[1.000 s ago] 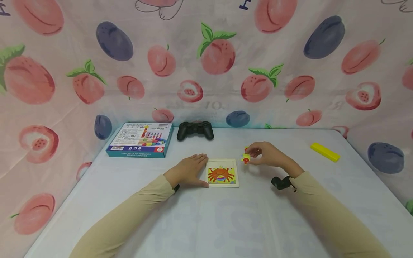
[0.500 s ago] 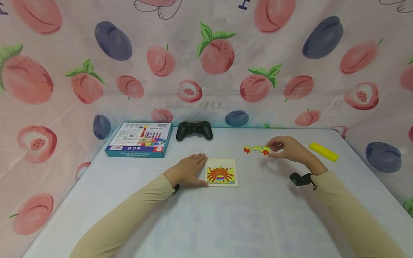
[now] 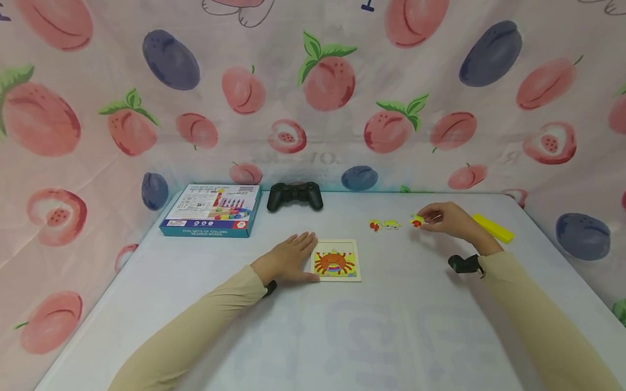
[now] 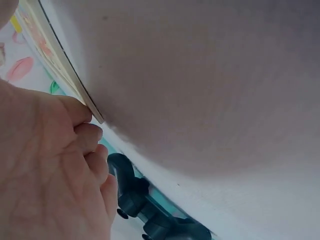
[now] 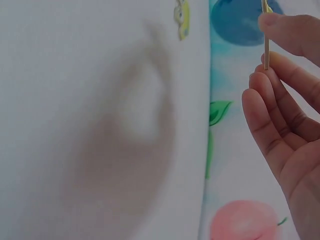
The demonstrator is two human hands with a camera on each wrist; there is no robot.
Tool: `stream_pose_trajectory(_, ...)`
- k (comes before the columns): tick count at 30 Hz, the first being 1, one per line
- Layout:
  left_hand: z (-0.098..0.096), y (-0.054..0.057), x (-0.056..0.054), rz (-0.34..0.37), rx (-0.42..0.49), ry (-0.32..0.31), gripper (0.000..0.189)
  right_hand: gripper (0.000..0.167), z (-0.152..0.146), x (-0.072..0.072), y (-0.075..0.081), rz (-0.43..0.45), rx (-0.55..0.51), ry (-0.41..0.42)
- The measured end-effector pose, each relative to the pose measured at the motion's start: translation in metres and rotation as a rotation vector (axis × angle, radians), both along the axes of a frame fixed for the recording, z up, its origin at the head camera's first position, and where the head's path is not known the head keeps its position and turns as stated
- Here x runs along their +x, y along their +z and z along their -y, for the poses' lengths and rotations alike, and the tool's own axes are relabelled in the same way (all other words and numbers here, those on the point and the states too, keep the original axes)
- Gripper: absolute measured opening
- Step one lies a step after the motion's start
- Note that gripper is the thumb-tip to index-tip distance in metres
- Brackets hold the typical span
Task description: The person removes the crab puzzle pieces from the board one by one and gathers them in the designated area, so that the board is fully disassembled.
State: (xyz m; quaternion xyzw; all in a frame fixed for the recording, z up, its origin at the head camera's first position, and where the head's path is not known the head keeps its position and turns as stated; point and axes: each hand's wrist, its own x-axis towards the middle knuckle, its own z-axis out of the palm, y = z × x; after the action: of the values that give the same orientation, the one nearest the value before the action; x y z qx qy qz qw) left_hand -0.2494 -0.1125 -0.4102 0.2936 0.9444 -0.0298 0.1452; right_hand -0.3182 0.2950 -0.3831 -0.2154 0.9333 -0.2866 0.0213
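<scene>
The right grip point(image 3: 444, 219) has shifted rightward. Its pinched piece point(image 3: 417, 221) now hangs apart from two pieces point(image 3: 374, 225) right of frame centre.

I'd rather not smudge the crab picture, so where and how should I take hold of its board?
Probably pinch the crab board by its right rim, coming in from the right. It lies flat with a pale border around the crab picture, and nothing touches that side, while the left hand rests against the opposite edge.
</scene>
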Motion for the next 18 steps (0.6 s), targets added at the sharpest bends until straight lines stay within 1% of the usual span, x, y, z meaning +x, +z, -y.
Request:
stream_pose_trajectory(7,0.000,0.000,0.000,-0.013,-0.014,0.003,0.098,0.032,-0.003,-0.015,-0.011,0.106,-0.015,-0.011)
stream_pose_trajectory(18,-0.001,-0.003,0.000,-0.035,-0.029,-0.005,0.098,0.030,0.002,-0.034,-0.029,0.137,0.010,0.003)
